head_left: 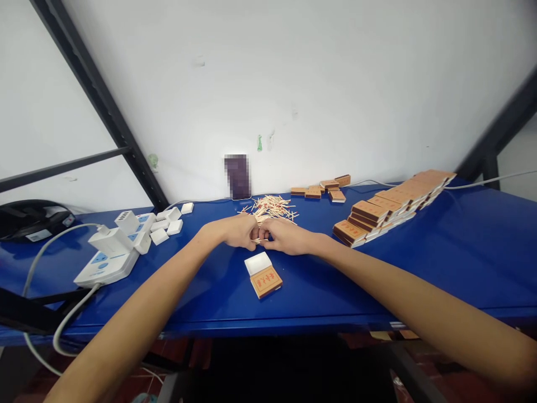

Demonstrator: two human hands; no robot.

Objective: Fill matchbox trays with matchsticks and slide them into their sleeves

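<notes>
A loose pile of matchsticks (274, 206) lies near the wall, in the middle of the blue table. At its front edge my left hand (242, 230) and my right hand (282, 235) meet, fingertips close together. Both are closed on a few matchsticks (260, 240), whose pale ends show between the fingers; how many each holds is hidden. Just in front of my hands rests an orange matchbox (267, 281) with its white inner tray (258, 263) slid partly out at the back. The tray looks bare inside.
Stacked matchboxes (388, 204) form a long row at right, and several more matchboxes (323, 187) lie by the wall. A phone-like device (238, 176) leans there, blurred. Left are a power strip (107, 263), white chargers (168, 221), cables and a black round object (36, 220).
</notes>
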